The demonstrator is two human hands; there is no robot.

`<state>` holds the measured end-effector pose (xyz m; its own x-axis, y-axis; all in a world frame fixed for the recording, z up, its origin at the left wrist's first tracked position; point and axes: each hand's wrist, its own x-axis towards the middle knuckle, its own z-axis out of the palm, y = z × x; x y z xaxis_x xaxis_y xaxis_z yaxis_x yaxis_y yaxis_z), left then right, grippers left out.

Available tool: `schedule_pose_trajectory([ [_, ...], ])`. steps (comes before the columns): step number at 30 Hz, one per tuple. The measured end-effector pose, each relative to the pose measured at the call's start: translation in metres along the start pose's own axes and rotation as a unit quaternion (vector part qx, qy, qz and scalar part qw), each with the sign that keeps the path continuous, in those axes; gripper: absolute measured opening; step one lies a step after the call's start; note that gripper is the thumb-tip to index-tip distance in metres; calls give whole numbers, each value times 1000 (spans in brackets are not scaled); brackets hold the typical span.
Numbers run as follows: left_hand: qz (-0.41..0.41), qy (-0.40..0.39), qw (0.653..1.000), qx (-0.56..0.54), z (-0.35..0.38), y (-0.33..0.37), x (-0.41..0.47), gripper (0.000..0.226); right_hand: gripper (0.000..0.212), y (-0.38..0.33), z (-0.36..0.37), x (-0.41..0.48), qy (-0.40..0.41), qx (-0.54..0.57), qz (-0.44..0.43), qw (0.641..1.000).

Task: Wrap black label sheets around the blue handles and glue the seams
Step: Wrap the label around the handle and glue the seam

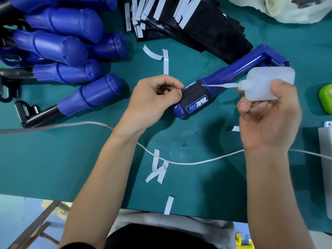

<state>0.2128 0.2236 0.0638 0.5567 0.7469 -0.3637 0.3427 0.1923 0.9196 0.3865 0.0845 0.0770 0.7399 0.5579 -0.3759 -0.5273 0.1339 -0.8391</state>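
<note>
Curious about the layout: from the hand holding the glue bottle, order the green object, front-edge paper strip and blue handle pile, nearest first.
1. Green object, just right of the right hand.
2. Paper strip, front edge, leftward.
3. Blue handle pile, far left.

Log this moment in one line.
step: gluing | left hand: holds blue handle at black label | right hand: grips glue bottle, nozzle at label edge

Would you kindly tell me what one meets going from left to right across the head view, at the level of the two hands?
bare blue handle → left hand → black label → glue bottle → green object at the right edge
</note>
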Motion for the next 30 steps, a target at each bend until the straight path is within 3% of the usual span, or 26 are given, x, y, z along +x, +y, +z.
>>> schedule_pose_trajectory([
  [22,53,4,997,52,0,-7,1,18,28,-4,1,0,-7,22,4,1000],
  [27,123,0,984,130,-9,-2,-14,12,25,-6,2,0,-32,67,37,997],
  [30,140,-29,959,243,-7,5,-24,61,34,-4,0,0,-71,78,63,992],
])
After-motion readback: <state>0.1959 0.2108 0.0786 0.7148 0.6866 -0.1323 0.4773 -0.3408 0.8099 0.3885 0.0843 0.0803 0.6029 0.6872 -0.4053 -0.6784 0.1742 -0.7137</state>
